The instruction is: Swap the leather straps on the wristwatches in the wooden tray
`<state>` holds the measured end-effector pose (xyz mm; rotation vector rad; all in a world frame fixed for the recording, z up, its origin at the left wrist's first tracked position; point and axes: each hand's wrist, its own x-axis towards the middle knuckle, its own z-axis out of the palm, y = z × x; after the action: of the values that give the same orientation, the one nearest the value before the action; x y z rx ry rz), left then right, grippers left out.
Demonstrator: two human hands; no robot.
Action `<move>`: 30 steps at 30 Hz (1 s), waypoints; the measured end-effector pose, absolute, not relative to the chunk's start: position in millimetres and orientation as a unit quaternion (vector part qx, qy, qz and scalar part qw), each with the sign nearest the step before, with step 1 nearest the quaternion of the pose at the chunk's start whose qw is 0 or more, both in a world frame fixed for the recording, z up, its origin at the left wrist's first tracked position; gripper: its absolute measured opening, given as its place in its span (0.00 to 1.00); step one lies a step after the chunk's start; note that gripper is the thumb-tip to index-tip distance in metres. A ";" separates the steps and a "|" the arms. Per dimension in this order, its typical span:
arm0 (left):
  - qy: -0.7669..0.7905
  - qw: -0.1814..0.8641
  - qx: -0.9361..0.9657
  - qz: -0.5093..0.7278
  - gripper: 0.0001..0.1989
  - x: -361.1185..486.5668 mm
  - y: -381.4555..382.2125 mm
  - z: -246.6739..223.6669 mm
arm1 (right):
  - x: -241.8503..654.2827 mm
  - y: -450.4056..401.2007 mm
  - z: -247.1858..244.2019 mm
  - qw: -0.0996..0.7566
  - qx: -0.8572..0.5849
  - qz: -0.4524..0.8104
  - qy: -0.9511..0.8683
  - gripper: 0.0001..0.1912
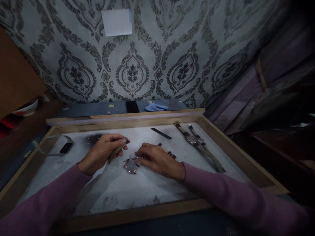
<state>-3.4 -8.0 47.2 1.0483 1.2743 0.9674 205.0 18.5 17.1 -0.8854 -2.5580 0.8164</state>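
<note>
My left hand (105, 150) is closed round a brownish watch strap (115, 151), thumb and fingers pinched together above the tray. Just to its right, a round silver watch case (131, 166) lies on the white tray bottom. My right hand (157, 160) reaches over from the right, its fingertips closed at the upper right edge of the case, with a thin metal piece near them. A dark strap with pale bands (167, 151) shows partly behind my right hand. What sits between the right fingertips is too small to tell.
The wooden tray rim (147, 119) surrounds everything. A smartwatch (66, 148) lies at the left, a black strip (161, 133) at the back, and watches with straps (192, 139) at the right. Beyond the rim are a blue cloth (155, 107) and a dark phone-like object (132, 107).
</note>
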 end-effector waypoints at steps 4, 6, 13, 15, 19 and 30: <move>0.552 0.572 0.448 0.410 0.10 -4.0 -7.1 47.8 | 195.7 8.0 25.4 0.090 -0.295 0.236 -0.922 0.13; 0.555 0.574 0.444 0.407 0.10 -4.1 -7.1 47.6 | 190.7 4.9 27.3 0.060 -0.311 0.209 -0.925 0.15; 0.547 0.581 0.448 0.404 0.09 -4.0 -7.5 44.0 | 178.4 0.5 25.4 0.036 -0.332 0.211 -0.919 0.13; 0.547 0.583 0.450 0.397 0.09 -3.6 -7.8 44.5 | 176.8 -0.1 25.0 0.049 -0.336 0.233 -0.911 0.12; 0.540 0.588 0.457 0.392 0.09 -3.6 -8.0 46.6 | 176.5 -1.8 23.7 0.082 -0.341 0.333 -0.875 0.12; 0.563 0.579 0.462 0.366 0.13 -5.3 -6.3 41.4 | 191.1 8.2 17.2 0.210 -0.306 0.705 -0.605 0.13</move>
<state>-5.3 -6.3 41.4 1.0792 1.3176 0.8564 191.1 8.2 17.2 -0.8505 -1.6813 1.9606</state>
